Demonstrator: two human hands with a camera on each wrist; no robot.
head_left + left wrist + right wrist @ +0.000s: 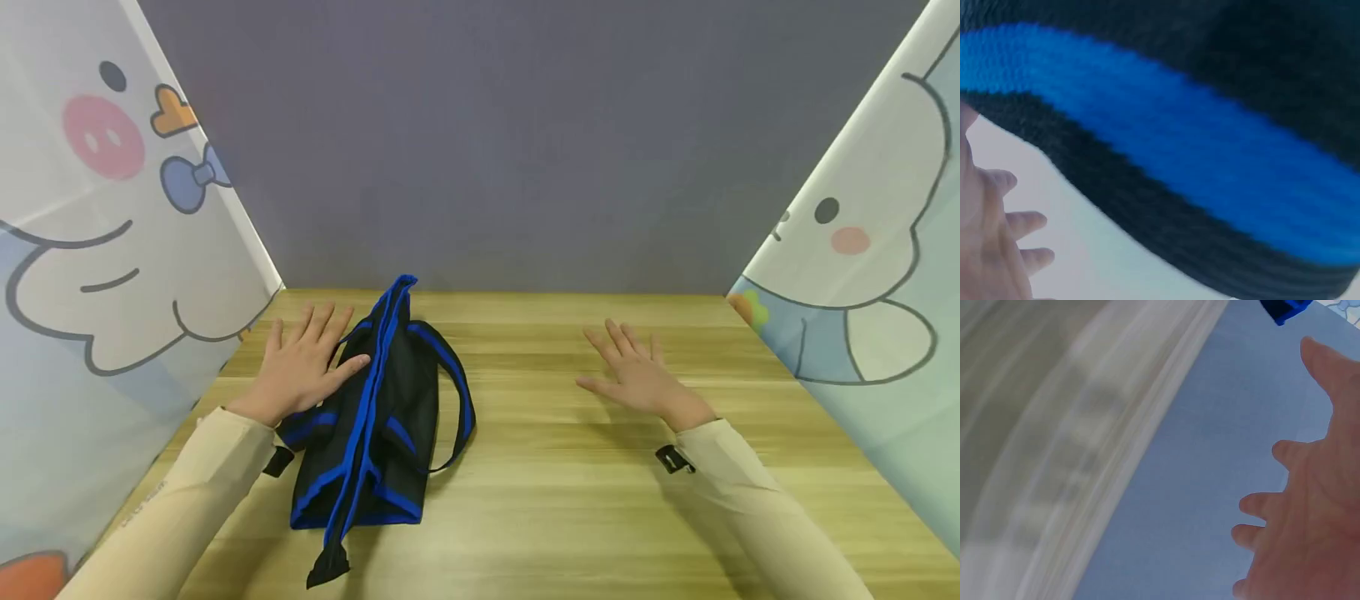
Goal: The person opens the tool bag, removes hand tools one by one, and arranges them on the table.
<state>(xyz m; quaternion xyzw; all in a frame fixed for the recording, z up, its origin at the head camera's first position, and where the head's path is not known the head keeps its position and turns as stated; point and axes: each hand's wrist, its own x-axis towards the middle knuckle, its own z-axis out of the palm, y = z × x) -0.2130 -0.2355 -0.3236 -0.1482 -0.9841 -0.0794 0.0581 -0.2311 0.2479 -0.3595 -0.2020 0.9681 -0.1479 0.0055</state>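
A black bag (pixel 408 383) with blue trim stands on the left half of the table, a blue-edged zipper strip running along its top. Its handle (pixel 463 400) loops out on the right side. In the head view my left hand (pixel 300 367) is spread flat with the thumb over the bag's left side. A black and blue strap (pixel 1166 144) fills most of the left wrist view, beside the left fingers (pixel 1025 225). Well to the right of the bag, my right hand (pixel 633 375) is held over the table, fingers spread and holding nothing.
The wood-grain table (pixel 555 500) ends at a grey panel (pixel 495 150) at the back. White cartoon-printed panels flank it on the left (pixel 67 275) and right (pixel 877 283). Small black tags (pixel 675 458) hang by both sleeve cuffs.
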